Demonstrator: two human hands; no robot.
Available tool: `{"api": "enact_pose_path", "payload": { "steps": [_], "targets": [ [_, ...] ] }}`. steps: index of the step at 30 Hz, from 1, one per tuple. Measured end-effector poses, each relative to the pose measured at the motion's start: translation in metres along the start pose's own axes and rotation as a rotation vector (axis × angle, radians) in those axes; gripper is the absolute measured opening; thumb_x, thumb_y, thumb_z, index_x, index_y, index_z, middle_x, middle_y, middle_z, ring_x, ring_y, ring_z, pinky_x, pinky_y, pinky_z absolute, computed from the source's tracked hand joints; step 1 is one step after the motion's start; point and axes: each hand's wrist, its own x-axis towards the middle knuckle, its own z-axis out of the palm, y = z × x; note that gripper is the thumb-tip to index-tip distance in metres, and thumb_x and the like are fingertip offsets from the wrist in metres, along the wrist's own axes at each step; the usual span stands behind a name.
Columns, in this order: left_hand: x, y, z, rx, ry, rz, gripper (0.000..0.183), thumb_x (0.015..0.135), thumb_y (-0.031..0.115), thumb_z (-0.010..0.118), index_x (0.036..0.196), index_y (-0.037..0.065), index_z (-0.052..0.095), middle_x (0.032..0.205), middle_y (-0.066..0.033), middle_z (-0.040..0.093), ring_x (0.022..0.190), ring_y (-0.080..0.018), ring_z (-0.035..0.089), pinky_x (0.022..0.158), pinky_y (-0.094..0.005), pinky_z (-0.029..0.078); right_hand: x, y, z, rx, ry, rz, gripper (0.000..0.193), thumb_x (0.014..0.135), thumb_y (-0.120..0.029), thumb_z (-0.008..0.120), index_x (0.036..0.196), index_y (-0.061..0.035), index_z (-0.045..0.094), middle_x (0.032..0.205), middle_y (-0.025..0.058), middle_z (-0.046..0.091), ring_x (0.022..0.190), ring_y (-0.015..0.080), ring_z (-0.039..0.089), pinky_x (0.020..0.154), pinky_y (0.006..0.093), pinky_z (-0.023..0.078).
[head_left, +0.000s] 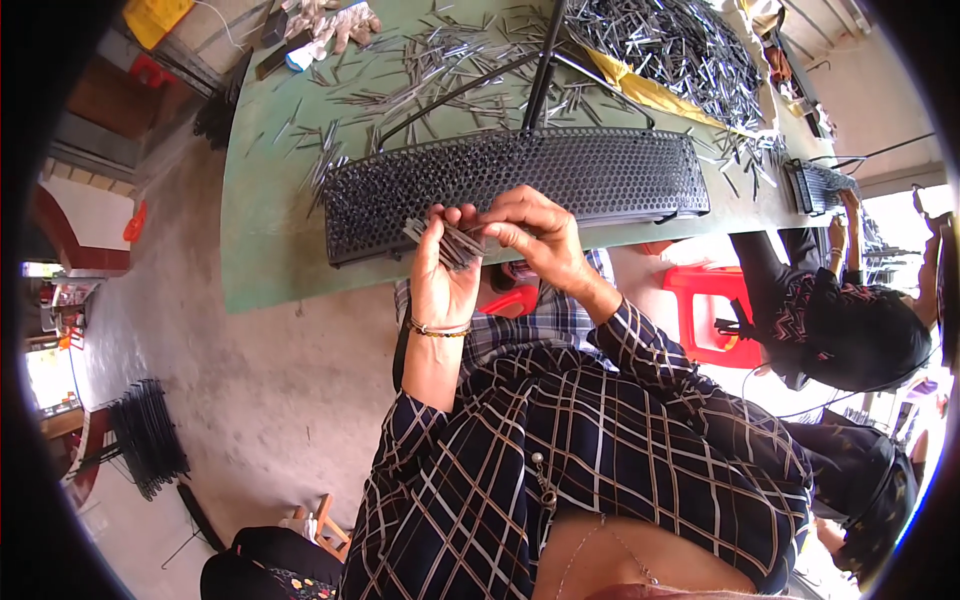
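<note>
My left hand [444, 282] is turned palm up with its fingers curled round a small bunch of thin grey strips [458, 248]. At the right end of the bunch, my right hand [540, 240] pinches with thumb and fingers. What sits in that pinch is too small to make out. Just beyond both hands stands a long black rack [590, 175] with a honeycomb of holes, near the table's front edge. Several of its left-hand holes look filled, and a dark bar frame [541, 90] rises behind it.
Loose strips [430, 70] litter the green table [270, 210]; a large heap [680, 60] lies on yellow sheeting at the back right. White gloves [335, 30] rest back left. A red stool [705, 310] and a co-worker [850, 330] handling another rack [820, 185] are to the right.
</note>
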Motion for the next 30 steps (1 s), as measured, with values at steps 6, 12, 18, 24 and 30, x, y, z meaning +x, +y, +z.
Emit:
{"api": "enact_pose_path", "payload": {
  "steps": [6, 12, 18, 24, 30],
  "targets": [
    [-0.002, 0.004, -0.012, 0.247, 0.104, -0.136, 0.016, 0.092, 0.015, 0.051, 0.107, 0.011, 0.054, 0.099, -0.004, 0.062, 0.092, -0.0181, 0.06, 0.08, -0.0349, 0.053, 0.031, 0.003, -0.02, 0.162, 0.154, 0.492, 0.017, 0.089, -0.012, 0.058, 0.102, -0.0003, 0.06, 0.088, 0.0042, 0.065, 0.063, 0.0057, 0.055, 0.057, 0.0193, 0.046],
    [-0.014, -0.008, -0.007, 0.484, 0.114, -0.301, 0.026, 0.091, 0.015, 0.054, 0.113, 0.005, 0.049, 0.108, -0.0115, 0.06, 0.09, -0.0156, 0.059, 0.073, -0.0287, 0.051, 0.045, 0.047, -0.018, -0.241, 0.088, 0.333, 0.02, 0.084, -0.012, 0.063, 0.1, -0.0013, 0.062, 0.079, 0.0054, 0.065, 0.06, 0.0082, 0.057, 0.055, 0.0222, 0.047],
    [-0.017, -0.005, -0.011, 0.614, 0.077, -0.301, 0.025, 0.089, 0.009, 0.054, 0.112, -0.001, 0.05, 0.114, -0.018, 0.057, 0.096, -0.0185, 0.058, 0.078, -0.0284, 0.05, 0.046, 0.05, -0.014, -0.296, 0.093, 0.325, 0.019, 0.083, -0.014, 0.064, 0.098, -0.0016, 0.063, 0.079, 0.0082, 0.065, 0.06, 0.01, 0.058, 0.056, 0.0247, 0.047],
    [-0.018, -0.007, -0.015, 0.568, 0.126, -0.321, 0.027, 0.089, 0.008, 0.054, 0.113, -0.001, 0.051, 0.101, -0.0118, 0.06, 0.093, -0.0199, 0.06, 0.081, -0.0343, 0.052, 0.046, 0.051, -0.01, -0.414, 0.012, 0.09, 0.014, 0.081, -0.012, 0.064, 0.092, -0.0021, 0.064, 0.085, 0.0106, 0.064, 0.067, 0.0231, 0.062, 0.06, 0.03, 0.05],
    [-0.022, -0.004, -0.012, 0.562, 0.173, -0.34, 0.028, 0.088, 0.01, 0.057, 0.113, 0.001, 0.053, 0.094, -0.0064, 0.059, 0.089, -0.0177, 0.06, 0.079, -0.035, 0.053, 0.046, 0.05, -0.002, -0.594, -0.087, 0.013, 0.014, 0.079, -0.011, 0.064, 0.09, -0.0036, 0.064, 0.084, 0.0112, 0.062, 0.072, 0.0302, 0.062, 0.063, 0.036, 0.051]
  ]
}}
